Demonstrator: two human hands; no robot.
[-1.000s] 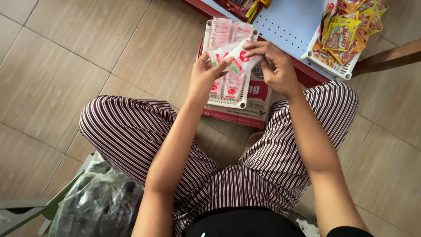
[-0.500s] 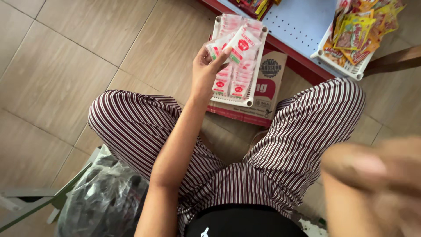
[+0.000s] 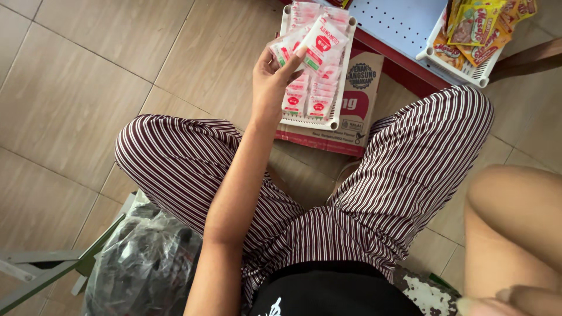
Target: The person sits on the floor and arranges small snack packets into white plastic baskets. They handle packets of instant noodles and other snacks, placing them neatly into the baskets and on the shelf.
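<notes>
Left hand (image 3: 272, 79): raised over the floor, fingers pinched on a small fan of white-and-red sachets (image 3: 313, 44) — thumb across the front one.
Right hand (image 3: 515, 295): only a blurred edge at the lower right corner, the bent arm large in front of it; whether it grips anything cannot be told.
Sachets: flat, rectangular, white with a red round mark and a green strip; held just above the tray.
White tray (image 3: 336, 120): slotted plastic, filled with rows of the same sachets, resting on a flat cardboard box (image 3: 360, 102) printed in red.
Second basket (image 3: 462, 64): white, upper right — holds yellow and red packets.
Blue perforated shelf (image 3: 395, 23): between the two trays.
Clear plastic bag (image 3: 140, 263): crumpled, beside the left knee.
</notes>
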